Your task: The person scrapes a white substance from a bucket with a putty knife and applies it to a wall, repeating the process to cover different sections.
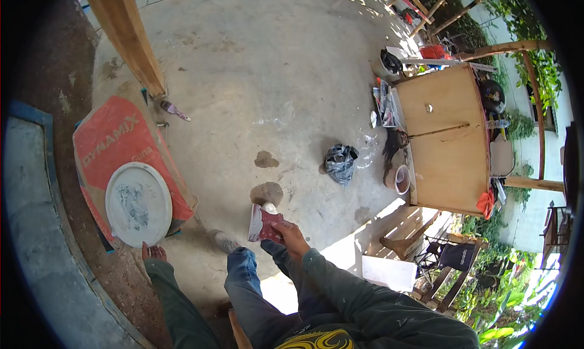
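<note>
My right hand [292,238] grips a flat red putty knife [266,225] with pale smears along its broad edge, held above my shoes. At the lower left, my left hand [155,252] has its fingers apart beside the near rim of a round white lid [159,191]. I cannot tell whether they touch it. Grey smears cover the lid's middle. It lies on a red and brown paper sack [109,133], which rests on something with dark corners.
A paint-stained brush [175,110] lies by a wooden post [131,39]. A black plastic bag [341,163] sits on the concrete floor [243,93]. To the right are a bucket [398,179], a wooden panel [447,136] and a white board [389,273]. A low wall [42,227] runs along the left.
</note>
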Action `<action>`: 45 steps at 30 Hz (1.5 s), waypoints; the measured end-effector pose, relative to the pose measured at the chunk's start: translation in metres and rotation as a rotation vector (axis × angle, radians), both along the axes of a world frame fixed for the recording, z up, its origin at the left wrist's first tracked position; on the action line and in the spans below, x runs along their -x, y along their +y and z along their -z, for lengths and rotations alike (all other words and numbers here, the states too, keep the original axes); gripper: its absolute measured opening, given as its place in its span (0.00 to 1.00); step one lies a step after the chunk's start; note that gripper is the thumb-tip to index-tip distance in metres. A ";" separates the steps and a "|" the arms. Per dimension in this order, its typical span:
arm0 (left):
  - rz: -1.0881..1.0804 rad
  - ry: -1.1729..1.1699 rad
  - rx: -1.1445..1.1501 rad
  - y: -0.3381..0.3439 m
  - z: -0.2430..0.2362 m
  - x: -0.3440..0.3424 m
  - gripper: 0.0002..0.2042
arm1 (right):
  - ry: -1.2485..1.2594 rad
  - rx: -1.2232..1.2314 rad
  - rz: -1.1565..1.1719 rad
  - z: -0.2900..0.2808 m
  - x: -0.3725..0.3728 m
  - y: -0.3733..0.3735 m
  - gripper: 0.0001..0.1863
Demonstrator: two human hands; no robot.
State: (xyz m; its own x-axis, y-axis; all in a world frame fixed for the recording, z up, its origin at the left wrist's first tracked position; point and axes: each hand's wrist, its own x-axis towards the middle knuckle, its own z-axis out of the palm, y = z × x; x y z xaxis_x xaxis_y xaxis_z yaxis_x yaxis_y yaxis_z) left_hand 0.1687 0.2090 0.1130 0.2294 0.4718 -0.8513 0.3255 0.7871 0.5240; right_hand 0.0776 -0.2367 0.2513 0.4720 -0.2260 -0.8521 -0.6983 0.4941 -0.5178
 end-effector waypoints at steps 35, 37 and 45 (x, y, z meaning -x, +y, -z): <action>1.383 -0.227 0.106 -0.929 0.086 0.006 0.22 | -0.137 0.133 0.735 0.096 0.121 -0.712 0.10; 1.430 -0.315 0.129 -0.967 0.127 -0.002 0.20 | -0.130 0.108 0.734 0.138 0.111 -0.728 0.10; 1.561 -0.320 0.082 -1.071 0.287 -0.017 0.19 | -0.060 0.064 0.648 0.324 0.109 -0.806 0.14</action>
